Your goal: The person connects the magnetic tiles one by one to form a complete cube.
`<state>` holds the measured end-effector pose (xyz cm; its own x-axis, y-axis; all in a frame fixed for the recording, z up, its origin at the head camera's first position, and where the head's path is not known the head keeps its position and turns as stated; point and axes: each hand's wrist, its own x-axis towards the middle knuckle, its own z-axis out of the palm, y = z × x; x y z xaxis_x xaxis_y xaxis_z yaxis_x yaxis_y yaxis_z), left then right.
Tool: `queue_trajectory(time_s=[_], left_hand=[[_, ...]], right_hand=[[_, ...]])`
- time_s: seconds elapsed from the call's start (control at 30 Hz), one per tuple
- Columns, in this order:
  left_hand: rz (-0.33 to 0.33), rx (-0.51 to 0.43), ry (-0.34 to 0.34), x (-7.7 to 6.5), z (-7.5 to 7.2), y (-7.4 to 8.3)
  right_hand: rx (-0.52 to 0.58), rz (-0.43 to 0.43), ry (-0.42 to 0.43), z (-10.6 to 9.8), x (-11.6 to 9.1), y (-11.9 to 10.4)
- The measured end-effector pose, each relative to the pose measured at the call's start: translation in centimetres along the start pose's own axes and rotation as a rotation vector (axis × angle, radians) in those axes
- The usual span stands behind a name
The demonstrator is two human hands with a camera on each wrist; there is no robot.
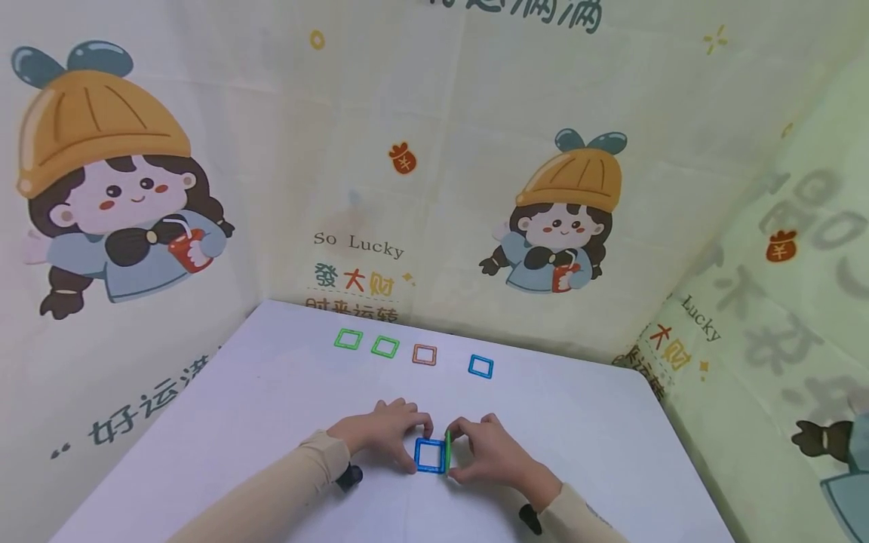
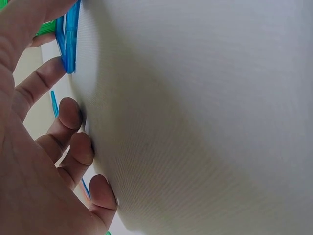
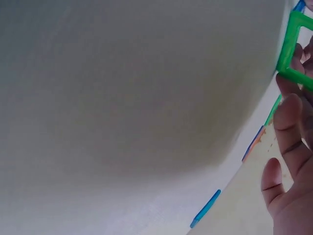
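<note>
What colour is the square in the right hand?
Green. The square shows best in the right wrist view.

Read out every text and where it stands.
"So Lucky": back cloth
"發大财": back cloth
"时来运转", base hidden: back cloth
"满满", start cut off: back cloth
"好运满": left cloth
"Lucky": right cloth
"大财": right cloth
"¥": red pouches, back and right cloths
Grey characters and lowest row, right cloth: unreadable

The right-wrist view's edge cuts off the green frame, upper right; the left-wrist view's, the blue frame, upper left.
</note>
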<state>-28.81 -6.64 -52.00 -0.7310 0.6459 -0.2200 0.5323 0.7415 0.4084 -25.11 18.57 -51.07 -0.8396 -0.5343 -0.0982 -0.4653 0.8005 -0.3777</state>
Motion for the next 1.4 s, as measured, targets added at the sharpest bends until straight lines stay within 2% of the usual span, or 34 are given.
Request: queue_trajectory(time_s=[0.23,0.43,0.63,0.73,0.9,1.03,1.17,1.27,1.4], left_hand=[[0.009,0.012,0.012,-0.1,0.0,-0.1],[0.019,-0.013,0.023,-0.3,0.2,-0.5],[0.025,-0.006,0.076,-0.9,-1.1,-1.6],[-0.006,-0.015,0.118,-1.0,-2.1,-3.0],[-0.095,-0.091,0.197,-0.5,-3.9,-6.8],[-0.105,-0.105,0.295,0.1,-5.4,-9.8],[-0.113,-0.128,0.415,-0.1,-6.8,-12.1],[-0.162,-0.123,0.479,-0.3,-7.4,-13.6],[-0.237,-0.103,0.522,-0.1,-7.1,-15.0]], right_hand=[[0.012,-0.023,0.01,-0.1,-0.2,-0.6],[0.031,0.04,-0.016,-0.2,-0.4,-1.4],[0.031,0.064,-0.01,-0.3,-0.5,-2.0],[0.034,0.063,-0.01,-0.3,-0.7,-2.1],[0.047,0.056,-0.007,-0.3,-1.1,-1.8],[0.088,0.061,-0.009,-0.2,-1.4,-1.3],[0.12,0.07,-0.013,0.0,-1.4,-1.2],[0.124,0.072,-0.015,0.0,-1.3,-1.3],[0.14,0.096,-0.022,-0.1,-1.3,-1.5]])
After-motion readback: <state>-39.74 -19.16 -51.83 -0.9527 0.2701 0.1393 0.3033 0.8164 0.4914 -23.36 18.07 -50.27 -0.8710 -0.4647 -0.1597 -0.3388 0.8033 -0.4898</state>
